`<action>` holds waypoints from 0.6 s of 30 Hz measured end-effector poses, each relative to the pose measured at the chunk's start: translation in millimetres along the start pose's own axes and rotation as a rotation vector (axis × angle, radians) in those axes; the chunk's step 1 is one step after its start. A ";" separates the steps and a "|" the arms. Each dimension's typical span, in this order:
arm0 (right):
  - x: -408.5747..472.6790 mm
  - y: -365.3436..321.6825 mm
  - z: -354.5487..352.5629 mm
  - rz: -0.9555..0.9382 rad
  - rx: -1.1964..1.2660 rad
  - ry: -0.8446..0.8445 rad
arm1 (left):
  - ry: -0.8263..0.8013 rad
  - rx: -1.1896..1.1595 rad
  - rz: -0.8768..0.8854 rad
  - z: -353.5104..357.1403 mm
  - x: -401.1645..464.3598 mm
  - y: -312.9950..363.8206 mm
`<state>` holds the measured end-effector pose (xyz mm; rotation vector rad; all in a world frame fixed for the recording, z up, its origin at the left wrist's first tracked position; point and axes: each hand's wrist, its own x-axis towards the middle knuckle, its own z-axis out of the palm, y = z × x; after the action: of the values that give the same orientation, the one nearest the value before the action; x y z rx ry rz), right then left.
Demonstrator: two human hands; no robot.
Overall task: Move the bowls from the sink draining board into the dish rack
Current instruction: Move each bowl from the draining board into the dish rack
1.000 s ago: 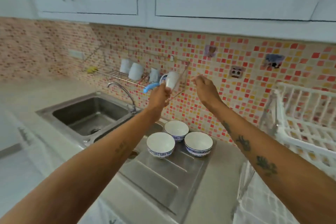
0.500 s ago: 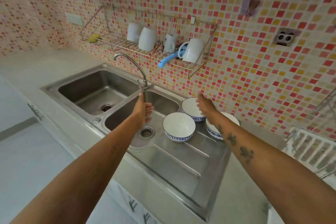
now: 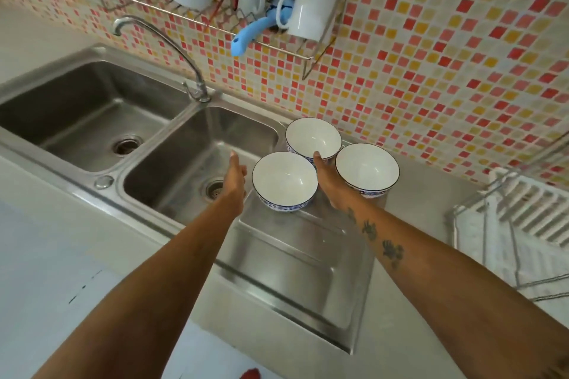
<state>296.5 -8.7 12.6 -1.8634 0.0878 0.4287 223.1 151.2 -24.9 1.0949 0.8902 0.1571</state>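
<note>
Three white bowls (image 3: pixel 284 178) with blue-patterned outsides sit upright between the open left hand (image 3: pixel 234 175) and right hand (image 3: pixel 328 177).

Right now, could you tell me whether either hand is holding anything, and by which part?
Nothing is held. The left hand and right hand are open on either side of the nearest bowl, not gripping it.

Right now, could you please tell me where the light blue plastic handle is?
In the head view, the light blue plastic handle sticks out of the wire wall rack at upper centre, beside a white mug, above the sink's right basin.
</note>
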 end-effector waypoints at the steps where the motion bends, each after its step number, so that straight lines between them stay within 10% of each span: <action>1: -1.0 0.7 2.2 -0.012 0.021 0.005 | -0.012 -0.001 0.000 2.0 1.5 -1.2; 18: 5.1 11.3 20.0 0.183 0.151 -0.066 | -0.184 -0.155 -0.051 23.5 9.3 -15.2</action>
<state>293.2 6.9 -4.7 -1.6972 0.2408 0.5935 240.9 132.1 -38.7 0.9261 0.7279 0.0803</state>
